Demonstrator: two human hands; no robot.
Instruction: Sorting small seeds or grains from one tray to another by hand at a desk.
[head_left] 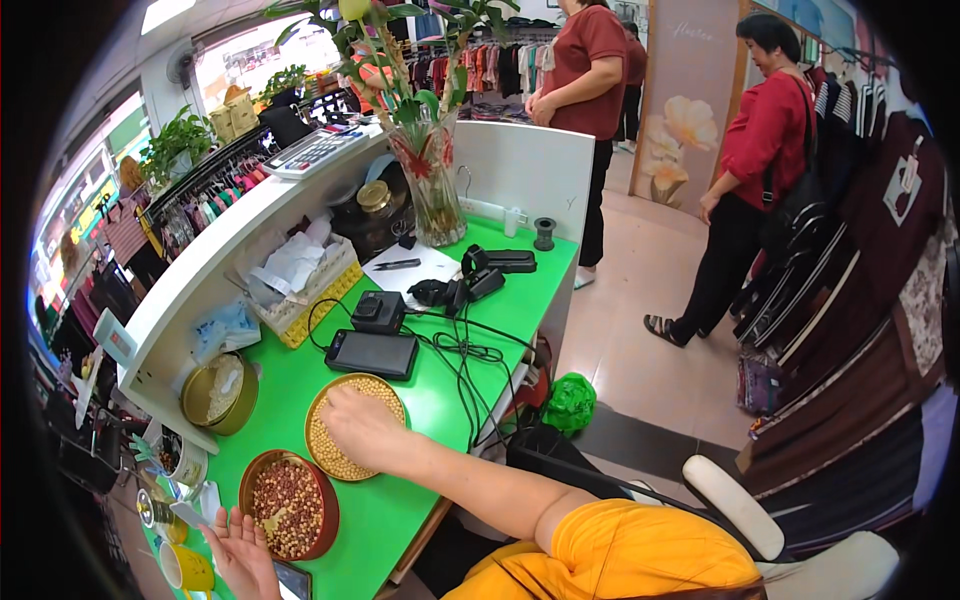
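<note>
My right hand [362,428] reaches over a round gold-rimmed plate [402,398] of pale yellow beans [340,468]. Its fingers are bunched and point down onto the beans; the fingertips are hidden, so I cannot tell what they hold. To the lower left, my left hand [243,560] is palm up with its fingers apart, nothing seen in it. It is beside a red-brown round bowl [328,525] holding mixed beans [288,500], mostly dark red with some pale ones.
On the green tabletop [385,520] lie a black box-shaped device [372,354], a small camera [378,311], tangled cables [462,348] and black straps [470,285]. A glass vase [432,200], yellow basket [318,305], gold tin [222,392] and yellow mug [187,568] stand around. Two people in red stand beyond.
</note>
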